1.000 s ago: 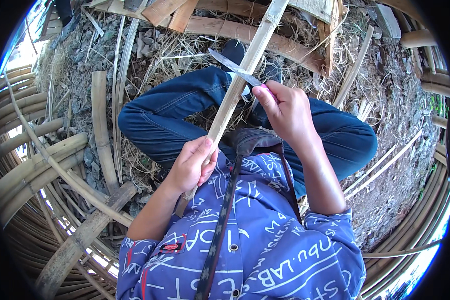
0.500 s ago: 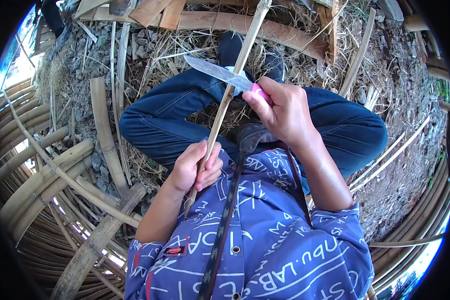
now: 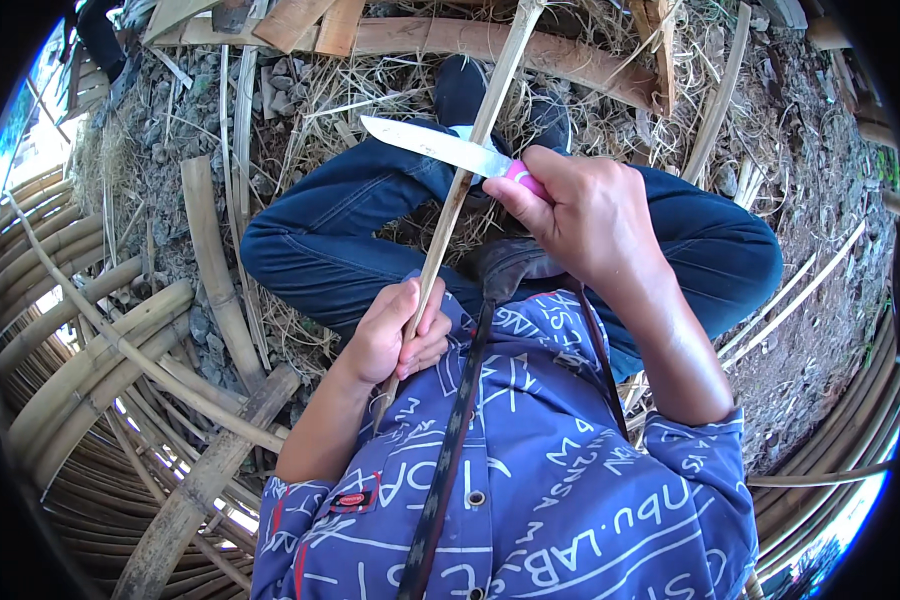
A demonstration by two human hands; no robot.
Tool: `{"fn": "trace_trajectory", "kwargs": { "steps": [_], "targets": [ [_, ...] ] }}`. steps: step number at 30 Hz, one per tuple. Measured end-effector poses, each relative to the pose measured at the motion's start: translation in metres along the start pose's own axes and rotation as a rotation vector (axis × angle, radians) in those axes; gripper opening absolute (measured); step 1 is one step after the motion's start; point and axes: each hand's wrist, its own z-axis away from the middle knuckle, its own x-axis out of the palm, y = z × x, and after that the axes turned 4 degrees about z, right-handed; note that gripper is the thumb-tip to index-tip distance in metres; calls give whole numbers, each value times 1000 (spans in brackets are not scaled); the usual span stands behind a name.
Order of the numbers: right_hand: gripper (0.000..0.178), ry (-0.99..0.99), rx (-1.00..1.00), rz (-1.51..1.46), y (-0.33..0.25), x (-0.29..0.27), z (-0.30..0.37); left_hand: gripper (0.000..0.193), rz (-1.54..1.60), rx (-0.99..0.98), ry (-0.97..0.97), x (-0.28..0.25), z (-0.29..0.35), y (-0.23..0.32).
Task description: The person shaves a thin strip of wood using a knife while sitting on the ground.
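Note:
My left hand is closed around the lower part of a long, thin bamboo strip. The strip slants up and away from my belly, past my crossed legs. In my right hand is a knife with a pink handle, my fingers wrapped around that handle. Its broad pale blade points left and lies across the strip near the middle, seemingly touching it. Part of the handle is hidden inside my fist.
Curved wooden boards lie beyond my feet among dry shavings. Bamboo poles and a weathered plank stand close on my left. Thin strips lie on the soil at right, beside a bamboo slat structure.
My right hand has shifted slightly right, and the knife blade has tilted flatter and brightened in the light. The left hand keeps its hold on the strip.

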Motion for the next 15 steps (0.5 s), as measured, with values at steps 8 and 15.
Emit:
{"fn": "trace_trajectory", "kwargs": {
  "steps": [8,15],
  "targets": [
    [44,133,62,107,29,-12,-23,45,-84,34,35,1,1,-3],
    [41,-22,70,-117,-3,-14,1,45,-182,46,108,7,0,-6]
  ]
}}
